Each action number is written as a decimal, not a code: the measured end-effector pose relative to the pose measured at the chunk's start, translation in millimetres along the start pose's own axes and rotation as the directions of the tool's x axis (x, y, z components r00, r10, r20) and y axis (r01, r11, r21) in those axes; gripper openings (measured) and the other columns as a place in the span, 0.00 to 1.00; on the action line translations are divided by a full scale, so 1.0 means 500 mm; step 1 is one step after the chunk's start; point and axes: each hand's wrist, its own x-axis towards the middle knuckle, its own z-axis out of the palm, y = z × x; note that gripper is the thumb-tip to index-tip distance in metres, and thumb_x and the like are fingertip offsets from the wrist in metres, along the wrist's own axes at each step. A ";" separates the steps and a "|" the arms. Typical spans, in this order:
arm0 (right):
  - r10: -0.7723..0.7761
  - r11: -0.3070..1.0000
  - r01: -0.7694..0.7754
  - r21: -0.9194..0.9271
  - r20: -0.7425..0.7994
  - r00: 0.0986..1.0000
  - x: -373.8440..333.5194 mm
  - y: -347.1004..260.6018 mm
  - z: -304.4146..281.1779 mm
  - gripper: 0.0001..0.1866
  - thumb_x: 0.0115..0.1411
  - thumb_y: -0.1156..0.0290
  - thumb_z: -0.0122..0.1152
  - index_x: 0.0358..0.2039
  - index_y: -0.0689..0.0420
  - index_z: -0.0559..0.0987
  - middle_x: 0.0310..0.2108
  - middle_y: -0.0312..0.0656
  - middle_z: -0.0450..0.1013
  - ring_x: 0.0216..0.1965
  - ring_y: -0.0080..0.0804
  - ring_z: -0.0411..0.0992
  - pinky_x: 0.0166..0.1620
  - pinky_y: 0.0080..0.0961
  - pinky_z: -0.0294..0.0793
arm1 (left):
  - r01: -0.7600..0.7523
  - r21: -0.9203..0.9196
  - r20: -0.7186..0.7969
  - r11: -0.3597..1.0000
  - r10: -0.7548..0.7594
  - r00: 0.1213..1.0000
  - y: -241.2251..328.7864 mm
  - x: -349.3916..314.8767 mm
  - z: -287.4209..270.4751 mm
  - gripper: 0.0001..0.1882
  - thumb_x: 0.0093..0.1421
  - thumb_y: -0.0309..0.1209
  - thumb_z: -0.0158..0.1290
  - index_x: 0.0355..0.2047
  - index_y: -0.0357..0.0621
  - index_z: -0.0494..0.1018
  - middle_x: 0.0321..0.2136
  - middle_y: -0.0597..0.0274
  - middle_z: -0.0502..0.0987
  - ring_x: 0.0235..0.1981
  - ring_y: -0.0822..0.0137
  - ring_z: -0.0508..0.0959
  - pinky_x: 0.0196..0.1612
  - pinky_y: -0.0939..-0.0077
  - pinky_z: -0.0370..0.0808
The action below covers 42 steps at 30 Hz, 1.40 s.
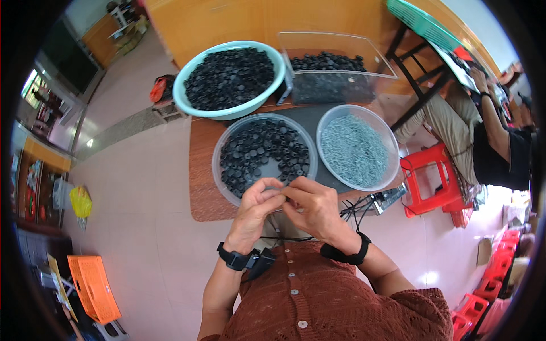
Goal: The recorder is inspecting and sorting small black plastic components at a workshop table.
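My left hand [256,209] and my right hand [316,208] meet fingertip to fingertip over the near rim of a clear round tub [216,173]. Both are closed in a pinch; whatever sits between the fingers is too small and hidden to name. Small round black caps [242,149] fill most of that tub, with a bare patch of its bottom showing near my fingers. Beside it on the right, a second clear round tub [393,149] holds a heap of small silvery metal pieces [354,150] that look like screws.
Behind stand a pale turquoise basin [233,113] and a clear rectangular bin [335,35], both with black caps. The brown table [203,199] carries them all. Cables and a metal box [388,199] are at its right edge. Further right are a red stool [426,190] and a seated person [455,125].
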 end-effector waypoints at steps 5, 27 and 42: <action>-0.099 0.995 0.098 0.017 0.072 0.993 0.000 0.006 -0.002 0.03 0.44 0.75 0.59 0.21 0.58 0.75 0.23 0.38 0.66 0.25 0.37 0.71 0.23 0.32 0.70 | 0.091 0.031 0.005 0.995 -0.091 0.996 0.013 -0.006 -0.007 0.12 0.58 0.23 0.52 0.43 0.38 0.67 0.36 0.60 0.76 0.36 0.74 0.76 0.43 0.80 0.73; -0.271 0.962 0.260 0.088 0.170 0.947 0.007 0.013 -0.038 0.08 0.41 0.77 0.60 0.25 0.63 0.74 0.26 0.40 0.63 0.27 0.34 0.69 0.26 0.28 0.72 | 0.037 0.247 0.081 0.968 -0.059 0.995 0.026 -0.024 -0.003 0.12 0.55 0.25 0.55 0.40 0.32 0.75 0.36 0.60 0.78 0.38 0.74 0.76 0.46 0.80 0.70; 0.002 0.933 -0.045 0.358 0.118 0.993 0.004 0.008 -0.027 0.14 0.43 0.82 0.63 0.34 0.61 0.78 0.30 0.42 0.67 0.27 0.38 0.72 0.29 0.30 0.73 | -0.060 0.059 -0.005 0.996 0.060 0.998 0.006 -0.023 0.019 0.14 0.58 0.26 0.52 0.43 0.32 0.74 0.37 0.58 0.78 0.37 0.73 0.77 0.44 0.80 0.72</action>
